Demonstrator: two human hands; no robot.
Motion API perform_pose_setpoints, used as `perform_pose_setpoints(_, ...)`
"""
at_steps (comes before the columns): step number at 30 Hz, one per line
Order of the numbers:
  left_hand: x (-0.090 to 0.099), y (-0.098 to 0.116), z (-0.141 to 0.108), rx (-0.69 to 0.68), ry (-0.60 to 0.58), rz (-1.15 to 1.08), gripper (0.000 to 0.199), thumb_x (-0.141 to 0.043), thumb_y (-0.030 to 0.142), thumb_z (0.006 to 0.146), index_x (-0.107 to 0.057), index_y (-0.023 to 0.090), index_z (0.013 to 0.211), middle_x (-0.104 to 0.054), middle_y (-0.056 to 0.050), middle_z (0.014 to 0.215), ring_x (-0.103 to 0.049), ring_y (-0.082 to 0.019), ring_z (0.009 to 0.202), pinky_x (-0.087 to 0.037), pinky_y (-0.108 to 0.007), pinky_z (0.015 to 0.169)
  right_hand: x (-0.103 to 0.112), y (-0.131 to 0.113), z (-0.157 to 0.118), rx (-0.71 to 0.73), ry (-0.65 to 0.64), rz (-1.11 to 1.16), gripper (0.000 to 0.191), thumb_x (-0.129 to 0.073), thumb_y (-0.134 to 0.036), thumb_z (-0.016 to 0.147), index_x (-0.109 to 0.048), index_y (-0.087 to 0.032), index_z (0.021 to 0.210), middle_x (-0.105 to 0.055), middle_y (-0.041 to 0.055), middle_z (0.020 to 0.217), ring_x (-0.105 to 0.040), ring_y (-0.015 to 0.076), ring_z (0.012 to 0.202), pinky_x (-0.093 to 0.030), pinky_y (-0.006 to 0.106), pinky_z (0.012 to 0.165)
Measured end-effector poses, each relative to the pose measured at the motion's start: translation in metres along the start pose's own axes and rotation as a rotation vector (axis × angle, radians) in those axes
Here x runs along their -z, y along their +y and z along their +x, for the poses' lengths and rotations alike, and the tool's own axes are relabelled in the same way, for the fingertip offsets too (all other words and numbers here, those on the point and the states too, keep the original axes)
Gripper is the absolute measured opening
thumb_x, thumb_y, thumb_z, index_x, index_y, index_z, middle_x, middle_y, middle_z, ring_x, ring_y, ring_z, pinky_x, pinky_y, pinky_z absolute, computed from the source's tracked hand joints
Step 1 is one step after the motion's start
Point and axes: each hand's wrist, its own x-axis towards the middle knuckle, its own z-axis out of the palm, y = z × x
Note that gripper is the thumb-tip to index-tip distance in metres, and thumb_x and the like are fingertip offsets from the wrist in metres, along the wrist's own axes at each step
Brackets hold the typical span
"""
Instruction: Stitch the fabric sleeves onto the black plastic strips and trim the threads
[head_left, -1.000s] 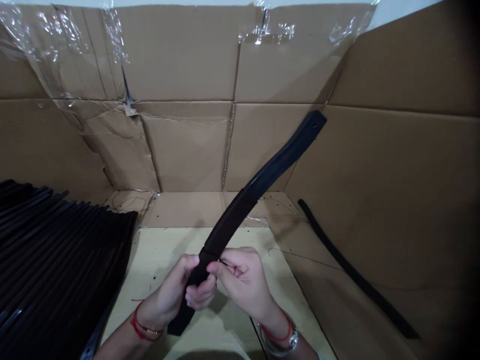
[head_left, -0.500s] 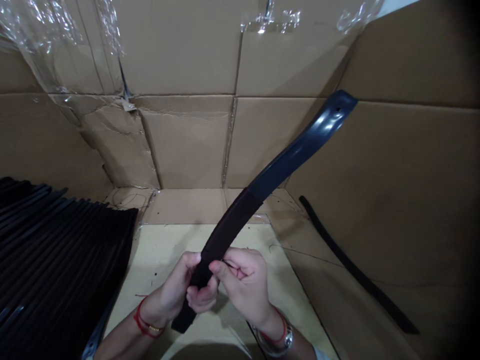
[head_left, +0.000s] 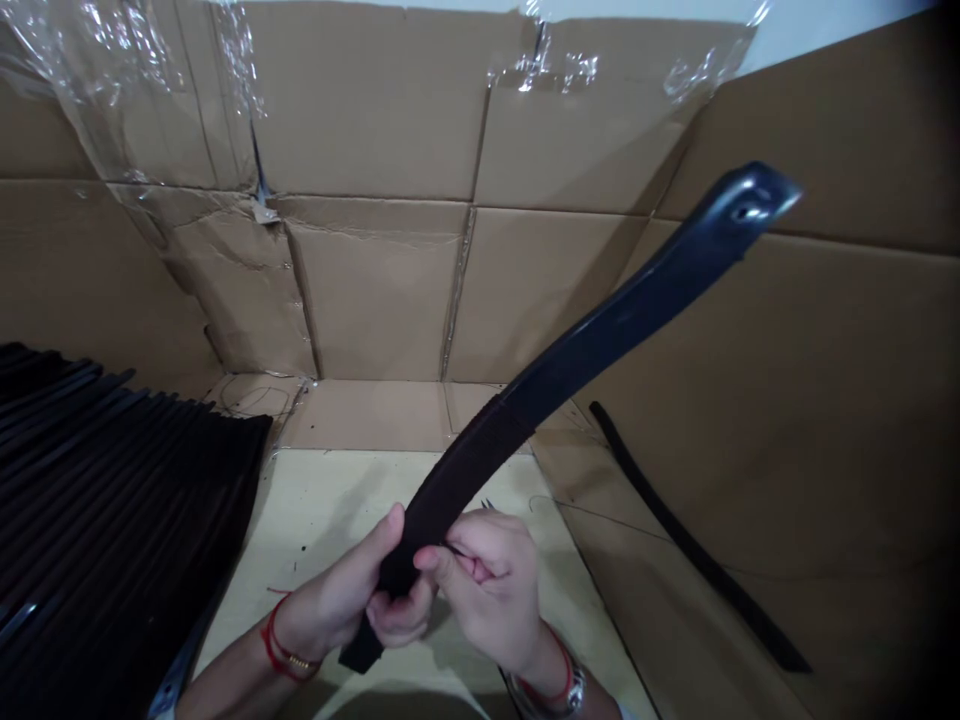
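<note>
While the left hand (head_left: 330, 605) grips it in a closed fist, a curved black strip (head_left: 607, 335) rises diagonally above a pale board (head_left: 315, 510), its glossy, holed end tilted up and to the right and its matte lower length passing through that fist. The right hand (head_left: 487, 590): curled shut beside the strip's edge, thumb and fingers pinching a thin dark sliver (head_left: 454, 549) (too small to identify). Forearms angle inward, wrists near each other. Worn: red thread bracelet (head_left: 279, 640) on left wrist, wristwatch (head_left: 574, 690) on right. Nearby: stacked black strips (head_left: 127, 480) at left, a single black strip (head_left: 697, 540) lying at right, cardboard walls (head_left: 375, 290) behind.
</note>
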Motion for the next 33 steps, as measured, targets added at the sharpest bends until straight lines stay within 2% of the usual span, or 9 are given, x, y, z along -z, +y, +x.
perform_pose_setpoints(2, -0.001, 0.003, -0.002, -0.048, 0.045, -0.01, 0.069, -0.035, 0.081, 0.077, -0.045, 0.017, 0.053, -0.025, 0.008, 0.036, -0.017, -0.003, 0.03, -0.008, -0.021, 0.033, -0.002, 0.001, 0.001, -0.043, -0.008, 0.084, 0.053, -0.059, -0.051, 0.087, -0.045, -0.018, 0.047, -0.033, -0.0047, 0.038, -0.028, 0.0078, 0.037, -0.022, 0.024, 0.037)
perform_pose_setpoints(5, -0.003, 0.012, -0.007, -0.109, 0.121, -0.01, 0.06, -0.041, 0.072, 0.081, -0.052, 0.014, 0.075, -0.035, 0.008, 0.045, -0.018, -0.003, 0.035, -0.011, -0.019, 0.036, -0.004, 0.004, 0.006, -0.113, -0.06, 0.258, 0.043, -0.058, -0.045, 0.09, -0.058, -0.017, 0.058, -0.056, 0.0001, 0.041, -0.046, 0.0105, 0.034, -0.03, 0.022, 0.036)
perform_pose_setpoints(7, -0.004, 0.017, -0.008, -0.151, 0.164, 0.011, 0.052, -0.046, 0.065, 0.083, -0.053, 0.013, 0.081, -0.04, 0.006, 0.05, -0.02, -0.003, 0.038, -0.012, -0.018, 0.038, -0.004, 0.007, 0.01, -0.133, -0.09, 0.317, 0.04, -0.059, -0.043, 0.09, -0.061, -0.017, 0.06, -0.064, 0.0027, 0.046, -0.056, 0.0135, 0.037, -0.036, 0.023, 0.038)
perform_pose_setpoints(12, -0.001, 0.012, -0.005, -0.222, 0.275, 0.164, 0.054, -0.04, 0.06, 0.087, -0.05, 0.013, 0.063, -0.035, 0.005, 0.048, -0.019, -0.003, 0.04, -0.012, -0.02, 0.04, -0.004, 0.011, 0.015, -0.201, -0.126, 0.383, 0.044, -0.058, -0.05, 0.088, -0.06, -0.018, 0.058, -0.064, 0.0023, 0.044, -0.061, 0.0168, 0.039, -0.043, 0.024, 0.039)
perform_pose_setpoints(18, 0.002, 0.004, 0.0, -0.159, 0.336, 0.254, 0.064, -0.032, 0.07, 0.086, -0.045, 0.016, 0.052, -0.026, 0.007, 0.043, -0.018, -0.004, 0.037, -0.01, -0.022, 0.039, -0.009, 0.012, 0.007, -0.303, -0.047, 0.458, 0.04, -0.064, -0.049, 0.084, -0.057, -0.018, 0.06, -0.06, 0.0017, 0.042, -0.06, 0.0178, 0.037, -0.044, 0.024, 0.036)
perform_pose_setpoints(22, -0.002, 0.013, 0.001, -0.204, 0.341, 0.296, 0.058, -0.036, 0.067, 0.087, -0.052, 0.014, 0.068, -0.033, 0.007, 0.049, -0.026, -0.005, 0.041, -0.02, -0.019, 0.042, -0.008, 0.017, 0.01, -0.33, 0.024, 0.438, 0.04, -0.065, -0.049, 0.083, -0.058, -0.017, 0.06, -0.058, 0.001, 0.043, -0.054, 0.0135, 0.036, -0.038, 0.022, 0.035)
perform_pose_setpoints(25, -0.007, 0.021, 0.0, -0.262, 0.449, 0.446, 0.046, -0.046, 0.061, 0.087, -0.052, 0.015, 0.084, -0.042, 0.006, 0.053, -0.036, -0.006, 0.046, -0.027, -0.018, 0.045, -0.003, 0.022, 0.018, -0.276, 0.099, 0.346, 0.036, -0.066, -0.043, 0.084, -0.061, -0.015, 0.062, -0.056, 0.0001, 0.05, -0.051, 0.0109, 0.045, -0.038, 0.021, 0.042)
perform_pose_setpoints(28, -0.011, 0.026, -0.002, -0.266, 0.519, 0.498, 0.045, -0.043, 0.058, 0.09, -0.052, 0.015, 0.087, -0.046, 0.005, 0.053, -0.038, -0.006, 0.044, -0.027, -0.018, 0.045, 0.001, 0.025, 0.024, -0.242, 0.003, 0.324, 0.033, -0.064, -0.041, 0.086, -0.063, -0.015, 0.066, -0.058, 0.0008, 0.057, -0.053, 0.0116, 0.052, -0.04, 0.021, 0.047)
perform_pose_setpoints(33, -0.013, 0.027, -0.003, -0.284, 0.506, 0.458, 0.047, -0.04, 0.059, 0.09, -0.052, 0.014, 0.087, -0.05, 0.003, 0.055, -0.04, -0.006, 0.044, -0.029, -0.018, 0.045, 0.002, 0.025, 0.022, -0.239, -0.029, 0.354, 0.032, -0.061, -0.04, 0.089, -0.063, -0.015, 0.069, -0.054, -0.0007, 0.056, -0.046, 0.0092, 0.05, -0.037, 0.02, 0.046)
